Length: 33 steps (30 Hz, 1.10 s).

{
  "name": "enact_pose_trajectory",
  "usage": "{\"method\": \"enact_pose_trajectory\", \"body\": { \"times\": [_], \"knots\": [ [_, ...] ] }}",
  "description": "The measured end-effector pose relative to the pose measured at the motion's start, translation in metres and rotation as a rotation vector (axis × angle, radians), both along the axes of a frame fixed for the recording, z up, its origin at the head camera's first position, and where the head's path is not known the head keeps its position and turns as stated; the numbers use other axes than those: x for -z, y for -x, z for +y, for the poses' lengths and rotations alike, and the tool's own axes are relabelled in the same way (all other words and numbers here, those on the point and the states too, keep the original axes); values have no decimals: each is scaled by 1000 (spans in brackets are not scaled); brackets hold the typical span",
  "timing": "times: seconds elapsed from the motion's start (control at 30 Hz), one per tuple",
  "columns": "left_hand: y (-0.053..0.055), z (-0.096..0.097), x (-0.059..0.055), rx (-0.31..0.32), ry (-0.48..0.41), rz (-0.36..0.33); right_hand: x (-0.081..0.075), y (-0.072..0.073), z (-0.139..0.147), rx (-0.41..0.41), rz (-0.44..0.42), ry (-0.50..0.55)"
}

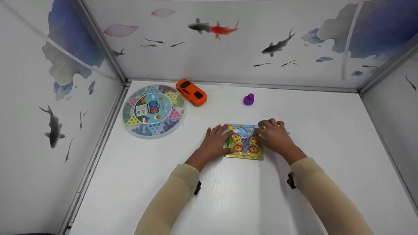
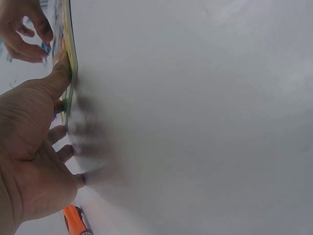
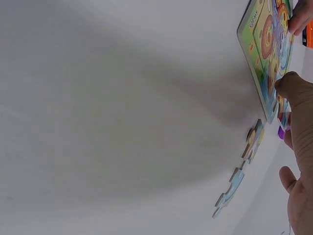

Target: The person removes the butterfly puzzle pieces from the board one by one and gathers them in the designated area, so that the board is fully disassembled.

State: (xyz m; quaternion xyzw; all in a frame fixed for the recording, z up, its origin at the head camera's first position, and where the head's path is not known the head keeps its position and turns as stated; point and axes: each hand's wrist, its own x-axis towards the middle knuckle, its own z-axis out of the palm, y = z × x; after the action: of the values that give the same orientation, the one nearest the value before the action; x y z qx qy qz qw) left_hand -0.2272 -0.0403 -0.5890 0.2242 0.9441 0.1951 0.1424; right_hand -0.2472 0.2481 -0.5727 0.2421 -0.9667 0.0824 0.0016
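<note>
puzzle board: a butterfly puzzle board [image 1: 245,143] lies flat on the white worktop [image 1: 228,195], near its middle, straight ahead of the person, with one hand at each side of it.
left hand: the left hand [image 1: 215,142] rests at the board's left edge, fingers spread and mostly straight on the worktop, thumb laid against the board's edge; a wide, flat grip that holds nothing.
right hand: the right hand [image 1: 274,137] covers the board's right part, fingers bent down over its upper right corner; whether it pinches a piece there cannot be told.
key relation: the board sits between the two hands, touching both; its near edge runs left to right across the person's front. the loose pieces lie off the board's right side, so the right hand is the nearer one to them.
loose pieces: loose puzzle pieces [image 3: 244,166] lie in a short row on the worktop just beside the board's corner.
view differences: only the right wrist view shows these pieces; in the head view the right hand hides them. the left wrist view shows the board [image 2: 70,58] edge-on with the thumb [image 2: 58,78] pressed to it, a contact the head view leaves unclear.
farther back: an orange toy car [image 1: 191,92], a purple knob-shaped toy [image 1: 249,99] and a round checkers set [image 1: 153,111] lie well apart from the hands.
</note>
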Motion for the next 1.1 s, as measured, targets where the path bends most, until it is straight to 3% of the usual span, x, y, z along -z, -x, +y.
{"method": "enact_pose_trajectory", "body": {
  "times": [0.67, 1.1],
  "knots": [
    [-1, 3, -1, -17, 25, 2, -2, -6, 66, 91, 43, 28],
    [0, 3, 0, -12, 43, 1, 0, -11, 102, 204, -44, 32]
  ]
}}
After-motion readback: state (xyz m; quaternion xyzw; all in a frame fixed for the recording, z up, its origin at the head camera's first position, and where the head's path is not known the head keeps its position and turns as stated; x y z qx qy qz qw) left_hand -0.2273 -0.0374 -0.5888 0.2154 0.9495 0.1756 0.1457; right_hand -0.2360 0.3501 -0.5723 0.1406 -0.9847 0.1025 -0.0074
